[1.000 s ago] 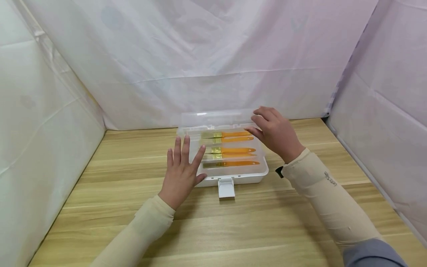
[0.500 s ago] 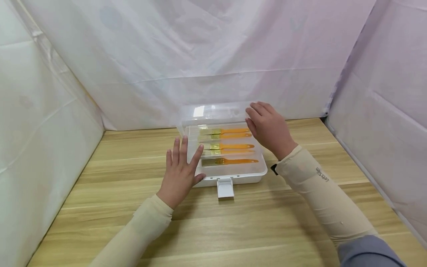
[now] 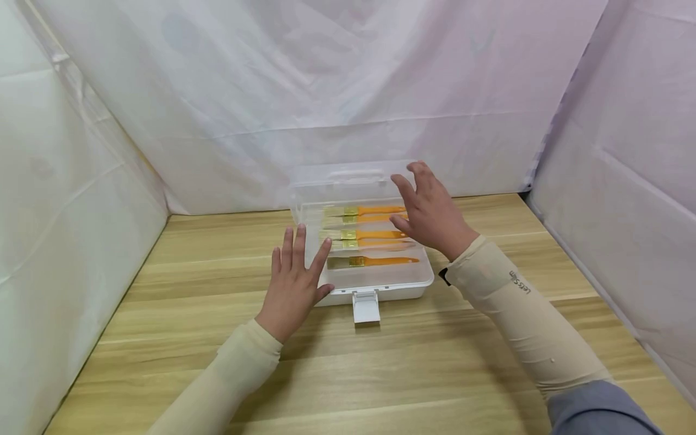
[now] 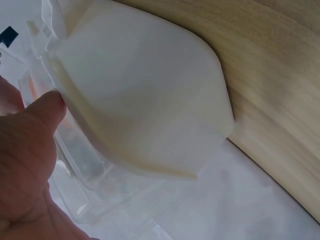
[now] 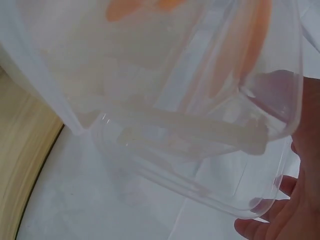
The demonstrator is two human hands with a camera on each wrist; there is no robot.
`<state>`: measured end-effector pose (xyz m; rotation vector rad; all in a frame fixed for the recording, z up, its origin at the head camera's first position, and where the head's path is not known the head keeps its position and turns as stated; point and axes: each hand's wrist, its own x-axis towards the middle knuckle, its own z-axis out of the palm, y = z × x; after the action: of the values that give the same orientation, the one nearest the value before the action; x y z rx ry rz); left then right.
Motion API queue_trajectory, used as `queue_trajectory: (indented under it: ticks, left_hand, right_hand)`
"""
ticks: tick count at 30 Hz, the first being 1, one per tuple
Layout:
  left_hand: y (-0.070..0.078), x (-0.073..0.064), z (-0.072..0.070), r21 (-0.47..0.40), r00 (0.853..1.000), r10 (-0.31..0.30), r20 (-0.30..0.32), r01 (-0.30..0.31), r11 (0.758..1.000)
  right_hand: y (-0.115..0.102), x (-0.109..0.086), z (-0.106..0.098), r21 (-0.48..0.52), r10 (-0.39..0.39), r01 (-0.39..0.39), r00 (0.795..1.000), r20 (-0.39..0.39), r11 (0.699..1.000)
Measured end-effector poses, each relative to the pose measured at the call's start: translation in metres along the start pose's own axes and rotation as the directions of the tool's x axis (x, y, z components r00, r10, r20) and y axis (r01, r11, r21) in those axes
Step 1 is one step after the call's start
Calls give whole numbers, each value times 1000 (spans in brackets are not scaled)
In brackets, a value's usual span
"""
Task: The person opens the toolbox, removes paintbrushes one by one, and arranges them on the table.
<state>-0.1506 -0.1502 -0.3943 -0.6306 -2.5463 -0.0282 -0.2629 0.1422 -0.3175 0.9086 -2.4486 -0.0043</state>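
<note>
With the clear lid [image 3: 337, 191] now standing higher behind the box [image 3: 405, 292], opening it further over the brushes [image 3: 388, 261] inside, the right hand [image 3: 433, 214], fingers parted, and left hand [image 3: 292, 290], spread, grip nothing at its right and left.

Box [image 3: 405, 292]: white plastic, smooth. Latch [image 3: 366, 309] on box front: white plastic. Lid [image 3: 337, 192] at box back: clear plastic, glossy. Brushes [image 3: 380, 234] in box: smooth orange handles [image 3: 390, 261], shiny gold-toned metal ferrules [image 3: 357, 261]. Tabletop [image 3: 359, 380] under box: wood-grained, smooth, faint sheen. Curtain [image 3: 272, 84] behind box: creased matt cloth. My sleeves [image 3: 533, 326], either side of box: matt cloth.
</note>
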Motion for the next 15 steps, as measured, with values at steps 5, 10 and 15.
queue_trajectory:
  ticks: [5, 10, 15]
  left_hand:
    - [1, 0, 1, -9, 1000, -14, 9, 14, 1000]
    - [2, 1, 2, -9, 1000, -15, 8, 15, 1000]
    - [3, 2, 5, -27, 1000, -12, -3, 12, 1000]
  right_hand:
    - [2, 3, 1, 1, 18, -18, 1000, 13, 1000]
    - [2, 5, 1, -10, 106, -105, 991, 85, 994]
    - [5, 6, 2, -24, 157, -156, 979, 126, 988]
